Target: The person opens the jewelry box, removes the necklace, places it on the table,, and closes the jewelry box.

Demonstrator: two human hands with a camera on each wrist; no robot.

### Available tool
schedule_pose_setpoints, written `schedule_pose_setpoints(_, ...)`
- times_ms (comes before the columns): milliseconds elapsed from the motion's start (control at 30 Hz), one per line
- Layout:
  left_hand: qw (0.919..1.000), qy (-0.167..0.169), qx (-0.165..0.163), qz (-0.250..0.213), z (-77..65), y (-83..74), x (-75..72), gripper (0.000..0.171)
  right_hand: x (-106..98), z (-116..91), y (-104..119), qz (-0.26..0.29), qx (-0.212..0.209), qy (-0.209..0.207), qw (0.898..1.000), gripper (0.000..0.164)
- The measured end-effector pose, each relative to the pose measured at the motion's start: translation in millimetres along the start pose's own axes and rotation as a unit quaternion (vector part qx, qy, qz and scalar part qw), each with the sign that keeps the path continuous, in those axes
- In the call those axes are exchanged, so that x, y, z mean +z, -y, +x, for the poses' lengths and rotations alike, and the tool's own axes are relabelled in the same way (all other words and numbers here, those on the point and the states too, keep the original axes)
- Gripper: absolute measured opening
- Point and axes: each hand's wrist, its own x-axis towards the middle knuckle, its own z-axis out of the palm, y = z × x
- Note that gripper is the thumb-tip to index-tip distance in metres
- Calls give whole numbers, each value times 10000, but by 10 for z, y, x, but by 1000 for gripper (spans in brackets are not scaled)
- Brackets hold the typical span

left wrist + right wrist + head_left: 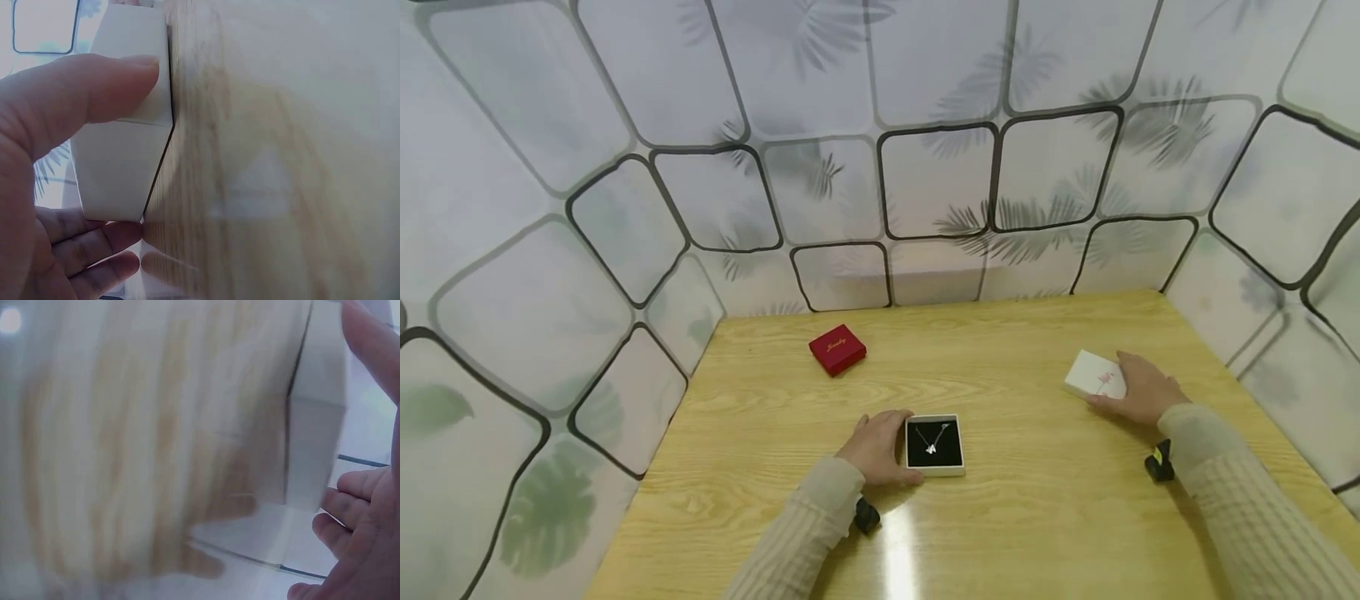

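Observation:
My left hand grips the left side of a small white jewelry box, which stands uncovered on the table. Inside, on a black insert, lies a silver necklace with a small pendant. Seen from the left wrist, the thumb presses the near wall and the other fingers reach the far corner. Over at the right, my right hand holds a white box lid with a pink flamingo print, thumb on its near side and fingers on the far side. The lid is down at the table surface.
A closed red jewelry box with gold lettering sits at the back left of the wooden table. Patterned fabric walls rise along the table's back and sides. Both sleeved wrists carry small black cameras.

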Motion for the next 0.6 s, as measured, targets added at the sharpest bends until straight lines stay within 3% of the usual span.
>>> schedule_pose_setpoints(167, 10000, 9, -14, 31, -1, -13, -10, 101, -93, 11, 112, 173, -493, -353, 9980, 110)
schedule_pose_setpoints(333, 10000, -1, -64, -17, -14, -14, -9, 100, -182, 26, 368, 573, -906, -604, 9924, 103)
schedule_pose_setpoints(600, 10000, 12, -74, 26, -2, -29, -3, 100, -262, 6, 736, 667, -1130, -447, 9903, 95)
